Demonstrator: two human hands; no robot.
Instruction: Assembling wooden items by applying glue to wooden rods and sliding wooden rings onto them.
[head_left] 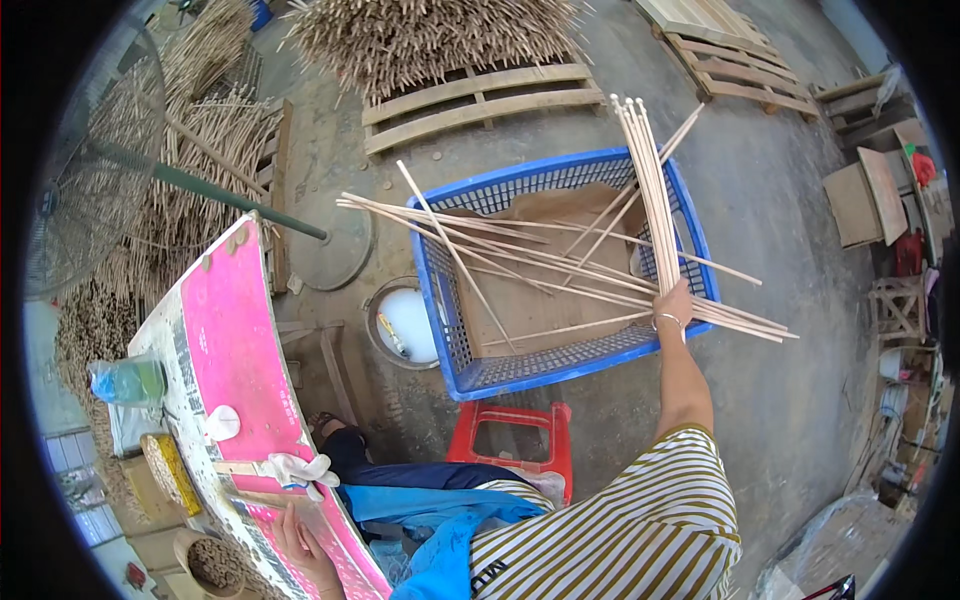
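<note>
My right hand [675, 303] is wrapped round the lower end of a bundle of thin pale wooden sticks [650, 190], some with small rounded knobs at their far ends. It holds them upright at the right side of a blue plastic crate [560, 378]. More loose sticks [530, 265] lie crossed in the crate, several poking out over its rim, above brown cardboard lining. On the pink-topped table [240, 340] at the left rests my left hand [303, 550], fingers apart and holding nothing. White gloves [298, 470] lie just beyond it.
A red stool [512, 440] and a white-filled bucket [407, 325] stand by the crate. Stick piles [430, 45] cover a wooden pallet [485, 105] behind. A fan's green pole [230, 200] slants at left. The table holds a green-tinted container [135, 382]; a bowl [212, 565] sits below.
</note>
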